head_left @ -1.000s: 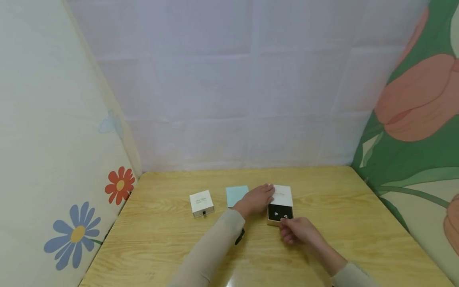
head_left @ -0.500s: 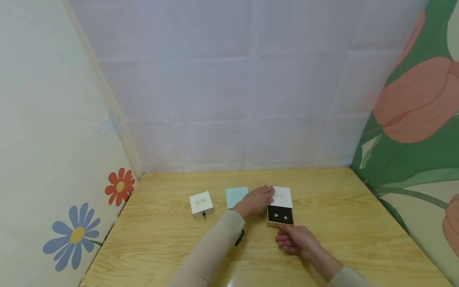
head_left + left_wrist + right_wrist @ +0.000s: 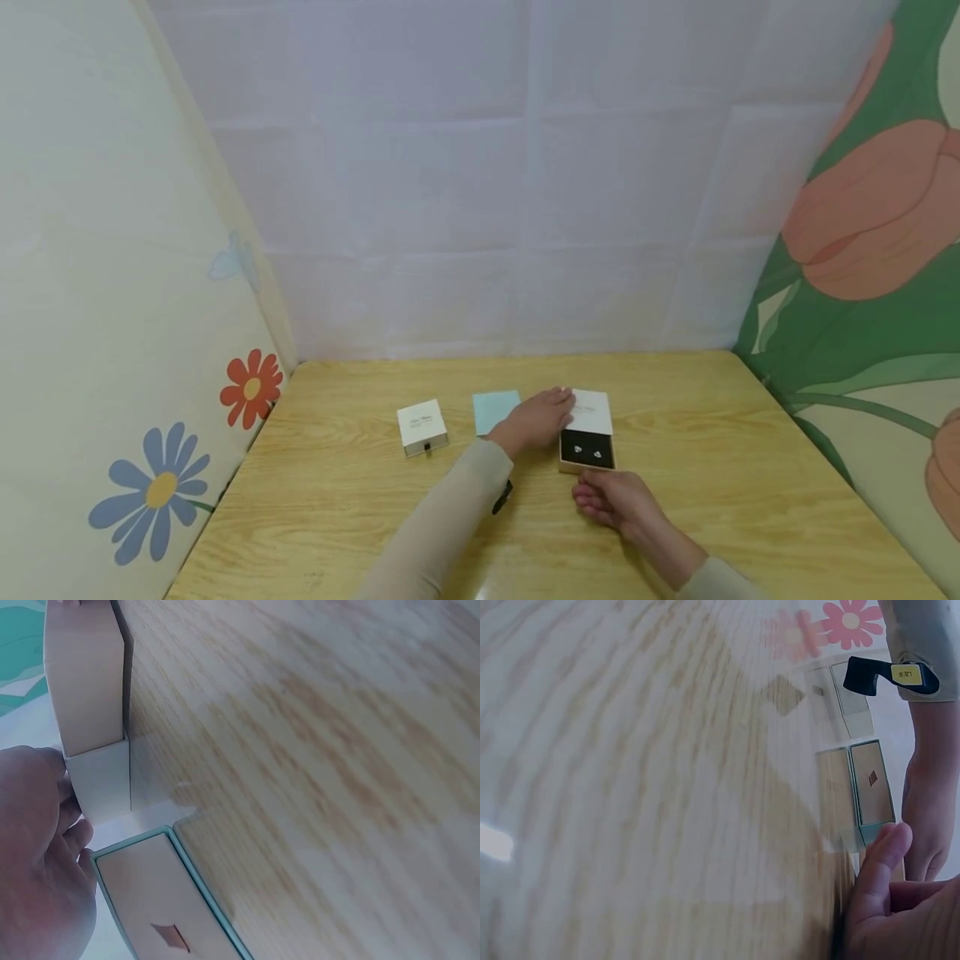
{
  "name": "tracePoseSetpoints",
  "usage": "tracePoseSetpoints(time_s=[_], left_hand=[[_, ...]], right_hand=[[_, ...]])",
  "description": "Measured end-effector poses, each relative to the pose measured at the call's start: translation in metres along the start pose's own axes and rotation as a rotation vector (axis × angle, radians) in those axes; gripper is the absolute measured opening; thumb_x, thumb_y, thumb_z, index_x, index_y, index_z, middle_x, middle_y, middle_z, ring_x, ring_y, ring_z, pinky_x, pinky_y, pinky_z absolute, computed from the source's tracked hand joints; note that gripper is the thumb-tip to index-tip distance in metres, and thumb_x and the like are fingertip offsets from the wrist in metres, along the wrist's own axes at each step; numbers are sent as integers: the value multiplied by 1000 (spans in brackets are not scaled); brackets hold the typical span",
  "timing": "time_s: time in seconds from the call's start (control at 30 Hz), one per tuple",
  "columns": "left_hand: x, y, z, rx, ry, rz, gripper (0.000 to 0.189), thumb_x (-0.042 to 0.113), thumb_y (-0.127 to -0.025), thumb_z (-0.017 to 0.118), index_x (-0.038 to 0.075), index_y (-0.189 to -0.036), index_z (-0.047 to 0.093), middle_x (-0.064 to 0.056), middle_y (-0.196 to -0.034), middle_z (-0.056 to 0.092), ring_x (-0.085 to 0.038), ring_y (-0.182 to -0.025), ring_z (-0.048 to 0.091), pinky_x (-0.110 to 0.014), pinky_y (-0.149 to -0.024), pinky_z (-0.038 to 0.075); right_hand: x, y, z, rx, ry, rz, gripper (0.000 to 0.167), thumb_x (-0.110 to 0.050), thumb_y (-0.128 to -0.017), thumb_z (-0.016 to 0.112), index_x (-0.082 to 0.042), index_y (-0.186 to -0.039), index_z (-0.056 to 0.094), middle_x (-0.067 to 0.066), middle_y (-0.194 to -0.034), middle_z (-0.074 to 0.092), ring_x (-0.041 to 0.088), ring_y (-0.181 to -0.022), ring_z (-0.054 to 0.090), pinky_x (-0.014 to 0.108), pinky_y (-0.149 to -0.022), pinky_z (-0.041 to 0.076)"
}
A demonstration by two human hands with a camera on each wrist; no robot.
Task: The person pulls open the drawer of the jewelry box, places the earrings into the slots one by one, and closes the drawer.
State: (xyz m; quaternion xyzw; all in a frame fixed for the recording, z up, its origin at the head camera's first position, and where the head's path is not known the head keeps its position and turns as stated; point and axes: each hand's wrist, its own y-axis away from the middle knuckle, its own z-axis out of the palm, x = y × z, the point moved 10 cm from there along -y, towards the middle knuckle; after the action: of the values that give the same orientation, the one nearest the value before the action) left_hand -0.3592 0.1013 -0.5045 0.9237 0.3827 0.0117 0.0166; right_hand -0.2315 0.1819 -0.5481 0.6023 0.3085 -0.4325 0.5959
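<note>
A small white jewelry box (image 3: pixel 598 417) lies on the wooden table with its brown drawer (image 3: pixel 567 468) slid out toward the near side. Two silvery stud earrings (image 3: pixel 597 454) sit in the black insert inside. My left hand (image 3: pixel 532 418) holds the white sleeve at its left side, fingers over the edge. In the left wrist view the drawer (image 3: pixel 86 675) projects from the sleeve (image 3: pixel 103 780). My right hand (image 3: pixel 617 497) has curled fingers, with thumb and forefinger at the drawer's front edge. The right wrist view shows its thumb (image 3: pixel 883 862); the drawer front is largely hidden there.
A light teal box (image 3: pixel 491 407), partly behind the left wrist, shows a diamond-shaped cutout on its front in both wrist views. Farther left stands another white box (image 3: pixel 420 423) with a black pull tab. A black strap (image 3: pixel 502 497) sits at the left wrist.
My right hand has drawn back from above the right earring to the drawer's front edge and lowered slightly. Left hand and boxes stay in place.
</note>
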Motion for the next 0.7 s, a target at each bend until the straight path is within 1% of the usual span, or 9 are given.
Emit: tracePoseSetpoints(time_s=[0.1, 0.27, 0.4, 0.7], left_hand=[[1, 1, -3, 1, 6, 0, 53, 36, -113, 27, 15, -161, 29, 2, -168, 23, -14, -154, 20, -25, -125, 16], [2, 2, -3, -6, -2, 8, 53, 36, -113, 27, 15, -161, 28, 1, -168, 22, -15, -154, 20, -25, -125, 16], [2, 2, -5, 0, 7, 4, 53, 36, -113, 27, 15, -161, 28, 2, -168, 22, -15, -155, 20, -26, -125, 17], [3, 4, -7, 2, 30, -5, 52, 35, -113, 28, 14, -161, 29, 1, -167, 23, -16, -155, 20, -28, -126, 18]], right_hand=[[-1, -1, 1, -9, -8, -8, 20, -5, -99, 57, 12, -105, 65, 9, -75, 73, 15, -66, 70, 28, -63, 61], [-3, -3, 0, 11, -14, -1, 22, -3, -99, 57, 16, -111, 61, 11, -76, 73, 16, -67, 71, 30, -66, 63], [-5, -6, -1, 28, -13, 4, 23, -1, -98, 56, 16, -114, 60, 11, -77, 73, 16, -68, 71, 31, -66, 63], [-7, -12, -3, 43, -21, 5, 21, 2, -97, 57, 16, -111, 60, 12, -76, 73, 17, -66, 71, 29, -66, 63]])
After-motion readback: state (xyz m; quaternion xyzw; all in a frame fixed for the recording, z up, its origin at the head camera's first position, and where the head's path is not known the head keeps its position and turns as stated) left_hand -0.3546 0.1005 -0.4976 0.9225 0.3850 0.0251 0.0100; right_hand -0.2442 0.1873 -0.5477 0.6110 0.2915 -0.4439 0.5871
